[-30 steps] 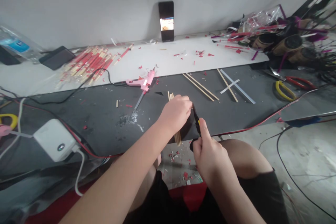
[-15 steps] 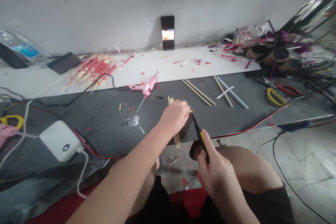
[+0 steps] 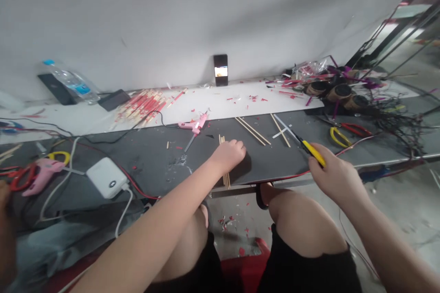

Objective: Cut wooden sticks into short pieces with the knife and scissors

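Two hands of ours sit at the front edge of the black tabletop (image 3: 271,165). Our left hand (image 3: 228,155) curls down over a bunch of thin sticks (image 3: 224,177) and pins them to the top. Our right hand (image 3: 335,178) grips a yellow knife (image 3: 312,153) tight, away from the sticks. Past them lie a pink glue gun (image 3: 193,126), more sticks (image 3: 250,130) and yellow pliers (image 3: 338,136). Farther back, red bits (image 3: 253,98) dot a white board (image 3: 220,107), and a phone (image 3: 220,69) stands against the wall (image 3: 172,32).

Left hand (image 3: 228,156) hides middle of wooden sticks (image 3: 225,176); phone screen (image 3: 221,71) too small to read.
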Tool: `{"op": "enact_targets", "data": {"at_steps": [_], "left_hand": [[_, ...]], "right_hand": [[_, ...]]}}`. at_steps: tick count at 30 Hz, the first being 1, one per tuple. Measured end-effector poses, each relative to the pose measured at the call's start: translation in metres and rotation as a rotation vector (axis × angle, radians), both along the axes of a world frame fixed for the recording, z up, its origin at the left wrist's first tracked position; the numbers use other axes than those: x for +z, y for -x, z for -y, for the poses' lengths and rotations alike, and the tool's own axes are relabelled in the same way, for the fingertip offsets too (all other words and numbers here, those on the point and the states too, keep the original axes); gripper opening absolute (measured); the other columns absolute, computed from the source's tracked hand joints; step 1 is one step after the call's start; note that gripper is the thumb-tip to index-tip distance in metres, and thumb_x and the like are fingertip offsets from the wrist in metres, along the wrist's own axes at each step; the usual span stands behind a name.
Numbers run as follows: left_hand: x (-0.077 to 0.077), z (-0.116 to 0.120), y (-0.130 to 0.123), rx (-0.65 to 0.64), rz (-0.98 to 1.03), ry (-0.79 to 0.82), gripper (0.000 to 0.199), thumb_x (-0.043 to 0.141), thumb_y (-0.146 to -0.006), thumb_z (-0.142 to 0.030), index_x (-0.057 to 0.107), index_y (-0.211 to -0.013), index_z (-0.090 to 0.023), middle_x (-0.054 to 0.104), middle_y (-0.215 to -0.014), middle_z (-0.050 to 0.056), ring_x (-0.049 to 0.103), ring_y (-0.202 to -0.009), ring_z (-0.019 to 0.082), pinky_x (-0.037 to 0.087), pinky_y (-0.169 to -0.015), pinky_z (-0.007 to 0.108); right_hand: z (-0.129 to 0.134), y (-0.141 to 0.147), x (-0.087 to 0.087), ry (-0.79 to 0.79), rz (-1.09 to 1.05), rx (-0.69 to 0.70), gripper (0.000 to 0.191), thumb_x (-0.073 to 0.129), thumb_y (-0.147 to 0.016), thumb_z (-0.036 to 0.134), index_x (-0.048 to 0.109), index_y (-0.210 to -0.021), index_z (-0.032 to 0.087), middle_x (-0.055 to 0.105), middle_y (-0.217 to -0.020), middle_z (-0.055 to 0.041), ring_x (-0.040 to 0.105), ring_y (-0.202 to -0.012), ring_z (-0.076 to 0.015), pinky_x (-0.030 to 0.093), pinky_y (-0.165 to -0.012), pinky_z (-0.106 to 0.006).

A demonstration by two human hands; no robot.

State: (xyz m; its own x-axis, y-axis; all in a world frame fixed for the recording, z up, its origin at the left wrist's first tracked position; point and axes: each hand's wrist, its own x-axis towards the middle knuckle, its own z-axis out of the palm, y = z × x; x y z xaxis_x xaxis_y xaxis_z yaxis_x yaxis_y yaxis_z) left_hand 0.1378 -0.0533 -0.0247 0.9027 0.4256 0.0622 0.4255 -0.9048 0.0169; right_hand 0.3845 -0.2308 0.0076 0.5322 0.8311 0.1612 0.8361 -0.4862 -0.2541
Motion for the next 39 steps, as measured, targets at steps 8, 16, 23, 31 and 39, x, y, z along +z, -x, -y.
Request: {"op": "enact_targets", "data": {"at_steps": [8, 16, 23, 31, 39], "left_hand": [[0.001, -0.001, -0.003, 0.084, 0.049, 0.008, 0.019, 0.054, -0.098, -0.014, 0.069, -0.086, -0.014, 0.069, -0.091, 0.012, 0.064, -0.09, 0.025, 0.051, -0.073, 0.036], [-0.003, -0.003, 0.012, 0.045, 0.092, 0.134, 0.028, 0.048, -0.099, -0.012, 0.07, -0.115, -0.015, 0.06, -0.143, 0.015, 0.067, -0.113, 0.025, 0.057, -0.088, 0.039], [0.006, -0.014, 0.018, 0.006, 0.135, 0.247, 0.02, 0.052, -0.094, -0.006, 0.07, -0.096, -0.015, 0.063, -0.144, 0.012, 0.061, -0.131, 0.027, 0.052, -0.107, 0.043], [0.085, 0.049, 0.004, 0.558, 0.956, 0.744, 0.018, 0.032, -0.112, -0.032, 0.047, -0.109, -0.023, 0.07, -0.089, 0.002, 0.067, -0.07, 0.012, 0.057, -0.066, 0.028], [0.079, 0.07, 0.031, 0.807, 1.204, 1.675, 0.022, 0.061, -0.1, -0.041, 0.051, -0.093, -0.021, 0.034, -0.068, -0.008, 0.025, -0.052, 0.006, 0.02, -0.047, 0.021]], "right_hand": [[-0.026, -0.019, -0.029, -0.033, -0.099, 0.117, 0.048, 0.044, -0.098, 0.034, 0.064, -0.137, 0.016, 0.077, -0.113, -0.0155, 0.072, -0.1, -0.0309, 0.053, -0.084, -0.039], [-0.044, -0.017, -0.046, -0.106, -0.157, 0.091, 0.049, 0.044, -0.097, 0.035, 0.063, -0.137, 0.014, 0.075, -0.121, -0.018, 0.07, -0.11, -0.0343, 0.051, -0.093, -0.043], [-0.05, -0.021, -0.042, -0.137, -0.158, 0.058, 0.047, 0.046, -0.097, 0.036, 0.062, -0.136, 0.015, 0.072, -0.123, -0.019, 0.067, -0.112, -0.0357, 0.05, -0.092, -0.045], [-0.067, 0.05, -0.001, -0.08, -0.344, 0.208, 0.024, 0.051, -0.095, 0.037, 0.059, -0.112, 0.023, 0.072, -0.088, -0.0032, 0.066, -0.073, -0.0214, 0.048, -0.066, -0.031], [-0.085, 0.096, 0.036, -0.232, -0.387, 0.471, 0.013, 0.054, -0.081, 0.014, 0.051, -0.084, 0.026, 0.055, -0.069, 0.0052, 0.05, -0.058, -0.0136, 0.04, -0.054, -0.026]]}}
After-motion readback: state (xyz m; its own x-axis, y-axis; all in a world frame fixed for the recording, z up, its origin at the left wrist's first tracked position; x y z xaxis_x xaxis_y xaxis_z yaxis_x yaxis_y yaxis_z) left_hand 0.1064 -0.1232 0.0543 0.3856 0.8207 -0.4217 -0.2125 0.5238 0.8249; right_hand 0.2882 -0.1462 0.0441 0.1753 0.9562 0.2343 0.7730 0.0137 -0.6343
